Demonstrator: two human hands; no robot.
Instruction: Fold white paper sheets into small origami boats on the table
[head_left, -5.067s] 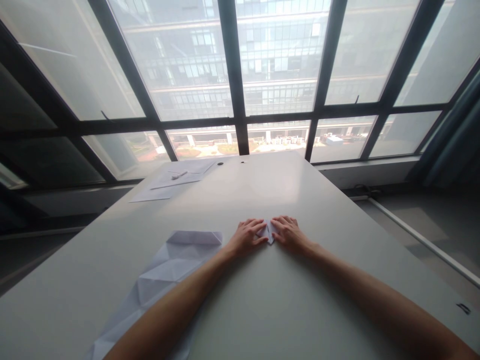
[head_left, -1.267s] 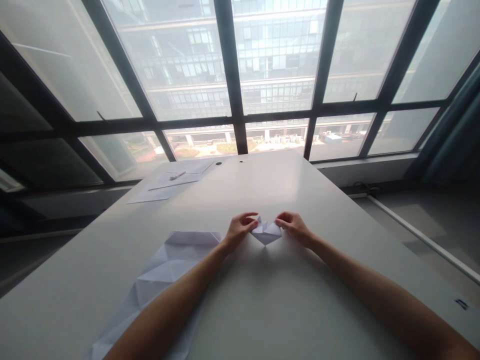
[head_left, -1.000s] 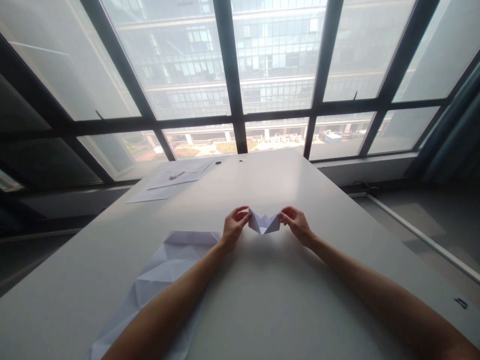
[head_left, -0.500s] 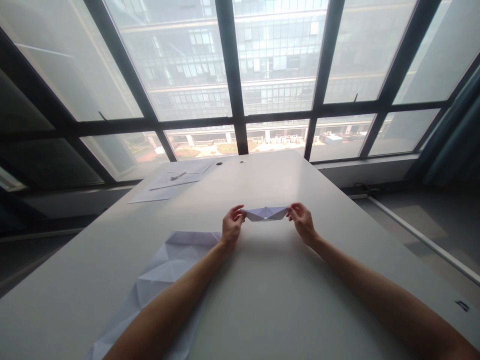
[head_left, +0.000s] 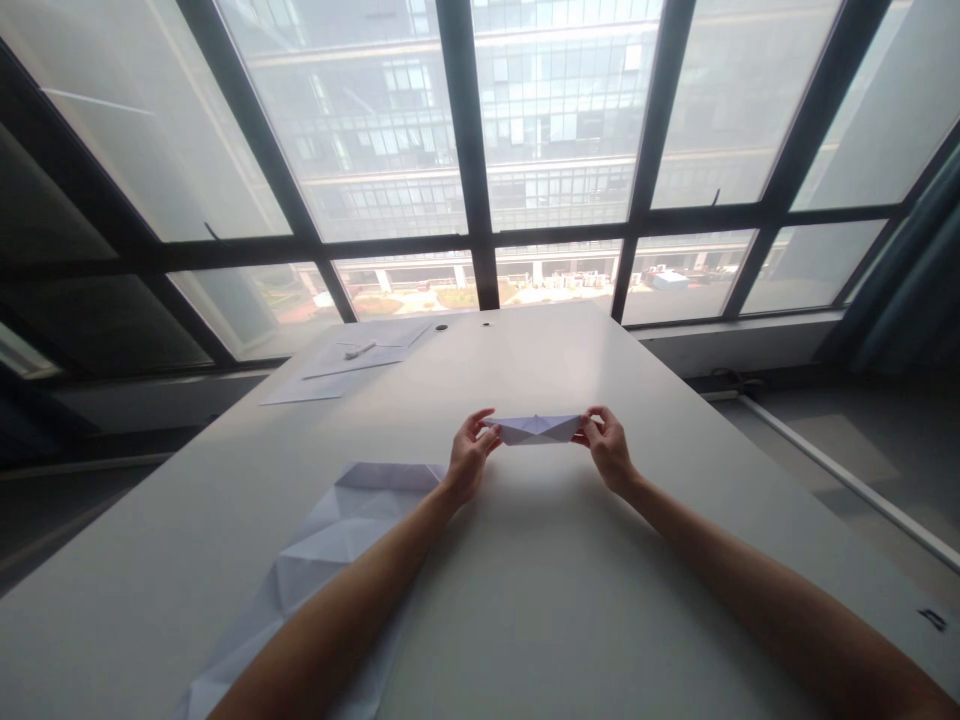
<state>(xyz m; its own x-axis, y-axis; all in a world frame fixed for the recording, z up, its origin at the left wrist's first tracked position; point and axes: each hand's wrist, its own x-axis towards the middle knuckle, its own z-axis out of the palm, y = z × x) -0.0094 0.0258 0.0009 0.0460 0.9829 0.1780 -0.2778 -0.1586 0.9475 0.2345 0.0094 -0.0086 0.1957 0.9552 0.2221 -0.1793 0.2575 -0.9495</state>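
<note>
Because folded paper (head_left: pixel 537 430) is slim and light-looking, fingertip grip probably suffices: left hand (head_left: pixel 470 455) pinches one end, right hand (head_left: pixel 607 452) other, seemingly keeping it stretched level between them. Paper sits over middle of tabletop (head_left: pixel 525 600), apparently raised; contact hard to judge. Creased sheet (head_left: pixel 322 545) lies at left, partly hidden by left forearm (head_left: pixel 345 610), likely leaving middle free for handwork. Flat papers (head_left: pixel 315 387) farther off.

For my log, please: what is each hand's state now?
Left hand: closed, holding one end of the folded paper.
Right hand: closed, holding its other end.
</note>
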